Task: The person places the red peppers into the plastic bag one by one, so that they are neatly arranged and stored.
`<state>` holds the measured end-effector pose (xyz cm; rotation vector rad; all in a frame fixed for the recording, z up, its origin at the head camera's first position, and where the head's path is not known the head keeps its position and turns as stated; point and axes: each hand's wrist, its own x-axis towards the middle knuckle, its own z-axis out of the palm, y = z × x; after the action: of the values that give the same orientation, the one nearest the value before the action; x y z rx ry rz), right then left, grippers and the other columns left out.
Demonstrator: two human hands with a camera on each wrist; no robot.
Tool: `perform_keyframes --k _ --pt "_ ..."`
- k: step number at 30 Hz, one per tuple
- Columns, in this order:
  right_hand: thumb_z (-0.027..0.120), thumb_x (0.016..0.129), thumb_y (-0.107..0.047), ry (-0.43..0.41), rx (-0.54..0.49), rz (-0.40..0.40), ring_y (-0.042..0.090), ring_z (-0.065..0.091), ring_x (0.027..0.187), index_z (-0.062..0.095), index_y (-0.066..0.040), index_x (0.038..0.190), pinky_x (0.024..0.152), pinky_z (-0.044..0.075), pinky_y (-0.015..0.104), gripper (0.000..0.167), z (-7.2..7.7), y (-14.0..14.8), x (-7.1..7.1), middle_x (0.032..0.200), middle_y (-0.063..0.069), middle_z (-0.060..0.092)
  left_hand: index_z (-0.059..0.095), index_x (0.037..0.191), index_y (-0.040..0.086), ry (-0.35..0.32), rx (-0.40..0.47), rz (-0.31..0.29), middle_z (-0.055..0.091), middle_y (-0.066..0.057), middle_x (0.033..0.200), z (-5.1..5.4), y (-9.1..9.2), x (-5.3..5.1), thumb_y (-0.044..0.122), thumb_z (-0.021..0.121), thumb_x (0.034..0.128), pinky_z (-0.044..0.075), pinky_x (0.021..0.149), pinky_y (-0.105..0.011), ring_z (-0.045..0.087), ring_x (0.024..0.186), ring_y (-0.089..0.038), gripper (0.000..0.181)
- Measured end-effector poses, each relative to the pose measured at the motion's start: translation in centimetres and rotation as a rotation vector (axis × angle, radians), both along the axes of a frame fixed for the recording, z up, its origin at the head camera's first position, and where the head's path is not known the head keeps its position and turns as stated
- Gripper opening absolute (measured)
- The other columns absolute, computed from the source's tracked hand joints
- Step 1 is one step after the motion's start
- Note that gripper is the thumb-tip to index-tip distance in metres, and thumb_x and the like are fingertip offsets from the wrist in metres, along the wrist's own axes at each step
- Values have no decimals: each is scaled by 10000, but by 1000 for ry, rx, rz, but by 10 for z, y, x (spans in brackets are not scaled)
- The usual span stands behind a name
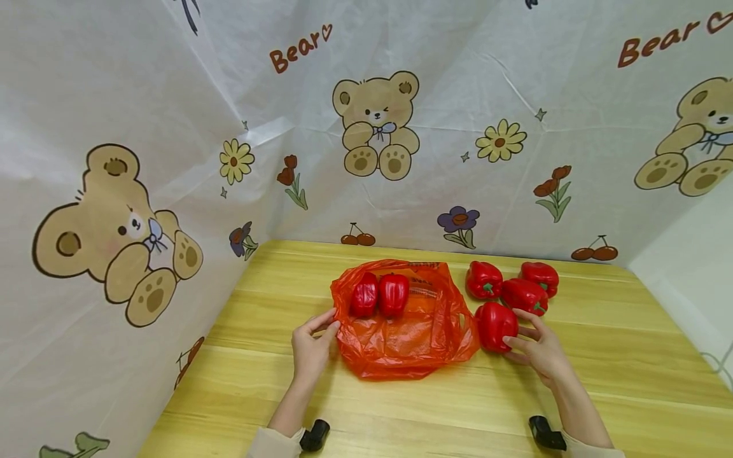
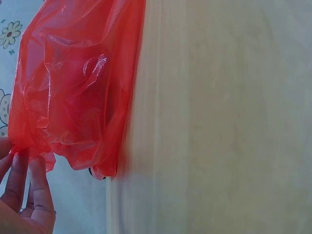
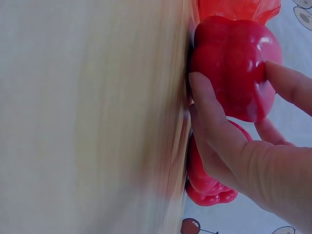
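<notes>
An orange-red plastic bag (image 1: 401,343) lies spread on the wooden table, its mouth toward the right. Two red bell peppers (image 1: 393,295) are at its back left part, seemingly inside. My left hand (image 1: 312,346) pinches the bag's left edge between thumb and fingers; in the left wrist view the bag (image 2: 73,87) rises from the fingertips. With my right hand (image 1: 538,346) I grip another red bell pepper (image 1: 495,327) beside the bag's right end. The right wrist view shows thumb and fingers around this pepper (image 3: 234,68), close to the table surface.
Three more red bell peppers (image 1: 523,295) sit in a cluster behind my right hand. The wooden table (image 1: 618,356) meets a bear-print cloth (image 1: 446,184) at the back and left. Black wrist straps or cameras (image 1: 546,434) are worn at both sleeves.
</notes>
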<state>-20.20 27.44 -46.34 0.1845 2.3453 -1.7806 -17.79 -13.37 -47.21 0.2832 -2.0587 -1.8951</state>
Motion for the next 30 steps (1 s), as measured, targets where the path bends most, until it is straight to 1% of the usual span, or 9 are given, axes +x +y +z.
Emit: perform_keyframes --k 4,8,13,18,21,24,26,30 --pt "595 946 -28 7 -12 -2 105 562 944 162 5 1514 786 583 417 715 1 0 1 1377 322 310 723 1126 -9 -20 13 4 712 -207 1053 1 0 -1 -18 694 864 509 662 -125 627 877 -119 263" --pt "609 940 -36 9 -33 -13 84 567 920 173 6 1511 778 585 418 719 3 1 2 1366 317 310 713 1120 -43 -45 17 7 703 -236 1050 1 0 -3 -55 679 860 509 657 -121 633 883 -159 262" --pt "618 933 -28 23 -67 -26 67 585 893 212 -17 1499 769 587 418 697 5 3 5 1353 297 311 720 1122 -21 -31 15 9 709 -217 1048 1 0 -2 -30 690 862 508 653 -122 630 877 -138 263" --pt "626 930 -25 54 -87 -34 24 591 874 248 -77 1495 769 587 403 682 11 6 6 1363 287 287 729 1123 8 -7 10 10 713 -197 1043 0 1 -1 0 706 860 516 662 -131 623 866 -108 264" --pt "641 927 -51 82 -74 -40 -18 586 867 260 -110 1504 764 589 370 694 17 7 6 1371 279 284 735 1115 16 -8 0 12 716 -188 1035 -2 1 -1 -5 706 856 520 658 -137 618 853 -94 261" --pt "660 918 -64 120 -72 -45 -24 596 866 262 -113 1514 750 591 344 719 27 4 4 1355 254 309 738 1112 20 -12 -12 13 719 -180 1032 -1 1 -1 -7 706 855 521 658 -140 616 850 -86 260" --pt "668 919 -90 139 -56 -40 -17 592 881 254 -125 1530 759 589 353 739 35 0 3 1362 245 320 739 1112 25 -17 -11 12 720 -172 1033 -1 1 -1 -7 706 854 520 659 -141 616 852 -87 262" --pt "660 927 -110 166 -49 -14 10 568 928 228 -118 1547 770 588 355 755 54 -17 0 1415 259 304 737 1113 19 -14 -14 10 718 -179 1031 0 2 -1 -3 708 854 518 658 -140 619 857 -97 261"
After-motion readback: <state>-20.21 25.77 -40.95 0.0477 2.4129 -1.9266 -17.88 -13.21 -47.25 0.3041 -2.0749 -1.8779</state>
